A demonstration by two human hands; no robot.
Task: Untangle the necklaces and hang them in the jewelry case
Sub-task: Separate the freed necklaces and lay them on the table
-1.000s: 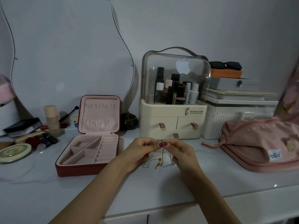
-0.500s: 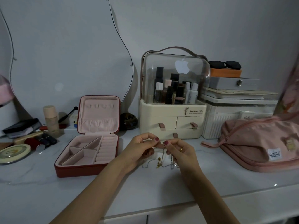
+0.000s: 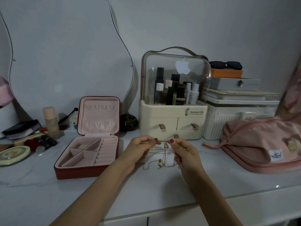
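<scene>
Both hands [image 3: 164, 149] pinch tangled necklaces [image 3: 164, 156]; strands indistinguishable.

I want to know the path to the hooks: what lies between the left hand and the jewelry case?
Bare countertop, in the head view. The left hand pinches the necklaces just right of the open jewelry case.

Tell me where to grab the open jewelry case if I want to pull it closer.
Take the jewelry case by its low red front wall, coming from the near side. The upright lid at the back could tip it. Both the left hand and the right hand now pinch the necklaces.
</scene>
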